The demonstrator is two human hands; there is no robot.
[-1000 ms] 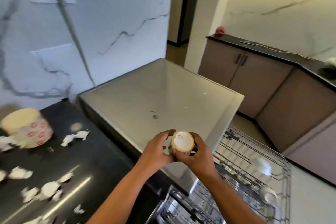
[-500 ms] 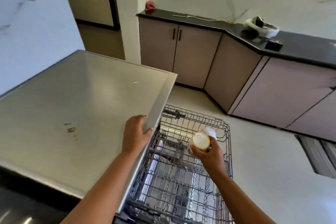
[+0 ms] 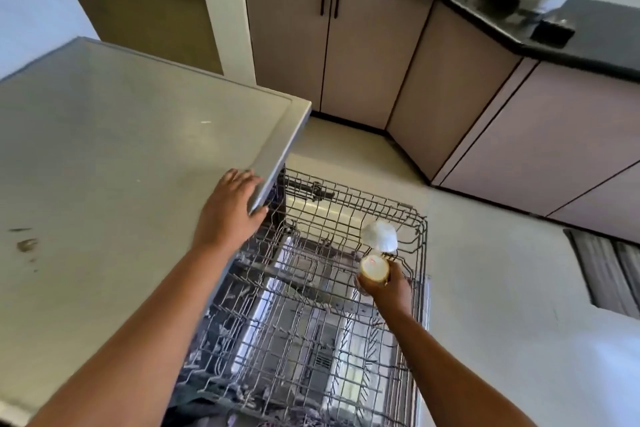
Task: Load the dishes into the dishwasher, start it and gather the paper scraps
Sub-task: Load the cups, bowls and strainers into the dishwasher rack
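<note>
The grey dishwasher top [image 3: 121, 166] fills the left of the frame, and the wire rack [image 3: 346, 189] is seen pulled out below its edge, across the lower centre. The left hand [image 3: 228, 211] is laid on the corner of the top at mid-frame, fingers straight, nothing gripped. It is judged to serve as a brace and is best left there, so that the body is steadied during the reach. The right hand [image 3: 389, 288] is held over the right side of the rack, right of centre. Just above it in the frame a white cup [image 3: 379, 236] is seated near the rack's far right corner, apparently mouth down. Smallest, a small cup [image 3: 374, 268] is gripped in the curled fingers of the right hand, its pale base with a red mark turned up toward the camera. The step in hand is judged to be the setting down of this cup. It is best kept inverted, lowered beside the white cup without the two being knocked together, and seated between the wires before the fingers are loosened, so that it is not tipped
</note>
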